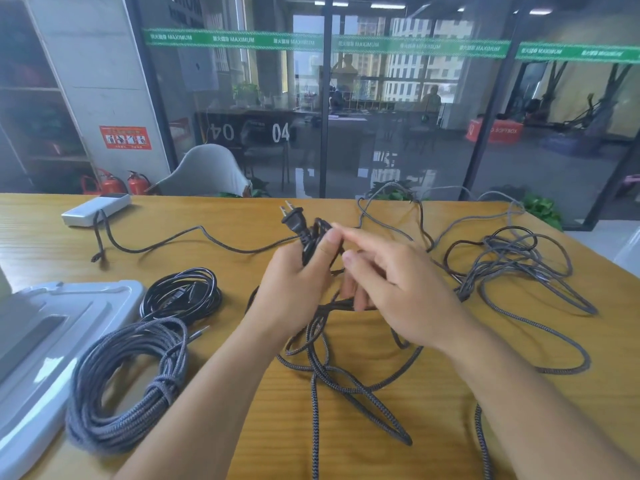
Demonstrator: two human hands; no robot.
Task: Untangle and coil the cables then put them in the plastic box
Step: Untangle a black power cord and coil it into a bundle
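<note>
We grip a black power plug (294,221) in our left hand (294,289), right hand (398,289) loosely curled, its hold unclear, plastic box (52,327) cut off at the table's (433,427) left edge, two coiled cables beside it.

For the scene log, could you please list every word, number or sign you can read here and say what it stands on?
"MAXIMUM": repeated along the green strip on the glass wall; the characters beside it are blurred.
"04": white number on the glass; a mirrored copy appears to its left.
"SOFTBOX": red box behind the glass.
Red notice on the pillar: too small to read.
</note>
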